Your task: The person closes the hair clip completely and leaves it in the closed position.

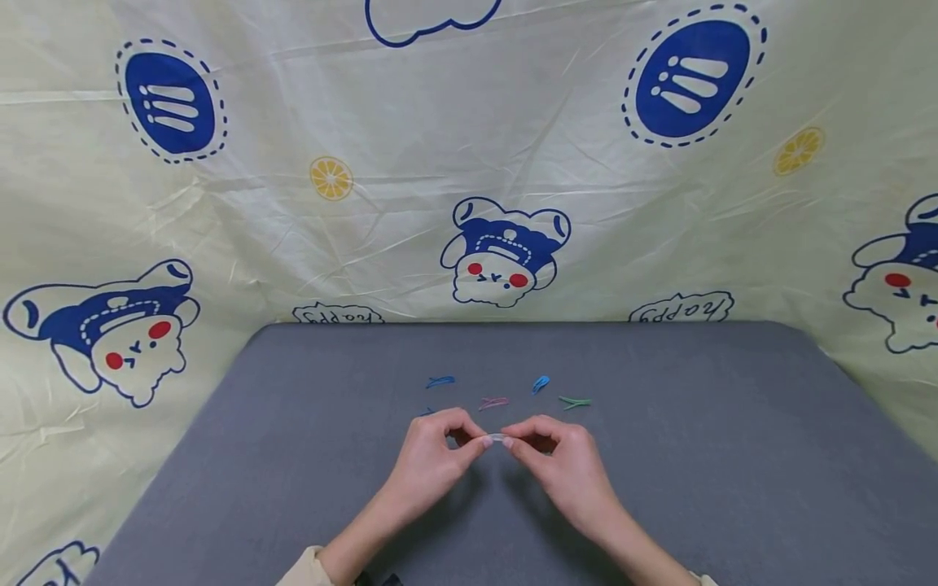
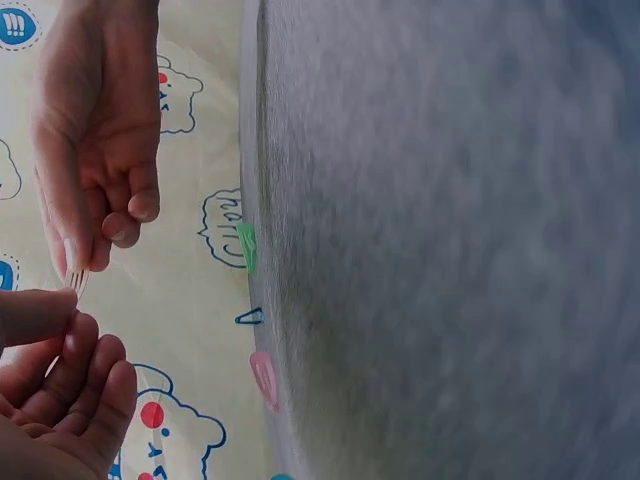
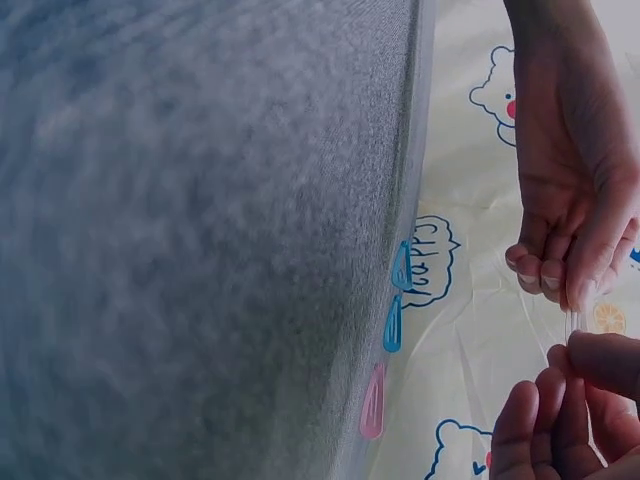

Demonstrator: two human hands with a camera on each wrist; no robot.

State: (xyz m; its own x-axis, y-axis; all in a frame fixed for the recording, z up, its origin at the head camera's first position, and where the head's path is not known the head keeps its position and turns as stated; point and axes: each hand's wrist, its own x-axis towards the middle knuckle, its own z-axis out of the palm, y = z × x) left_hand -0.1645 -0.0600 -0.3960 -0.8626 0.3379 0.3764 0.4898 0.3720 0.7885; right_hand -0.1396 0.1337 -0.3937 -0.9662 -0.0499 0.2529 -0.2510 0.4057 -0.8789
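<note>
A small pale, whitish hair clip [image 1: 497, 437] is held up above the table between both hands. My left hand [image 1: 437, 456] pinches one end between thumb and index finger. At the other end, my right hand [image 1: 566, 465] pinches it the same way. Most of the clip is hidden by the fingertips; only a short slotted middle part shows in the left wrist view, where the clip [image 2: 76, 283] bridges the two hands. The other fingers of both hands are loosely curled.
Beyond the hands, a pink hair clip [image 1: 494, 403], a green clip [image 1: 575, 402], a bright blue clip [image 1: 541, 384] and a darker blue clip [image 1: 441, 381] lie on the grey table [image 1: 293, 456]. Another blue clip [image 1: 427, 412] is partly hidden behind my left hand. A printed curtain [image 1: 396, 122] hangs behind.
</note>
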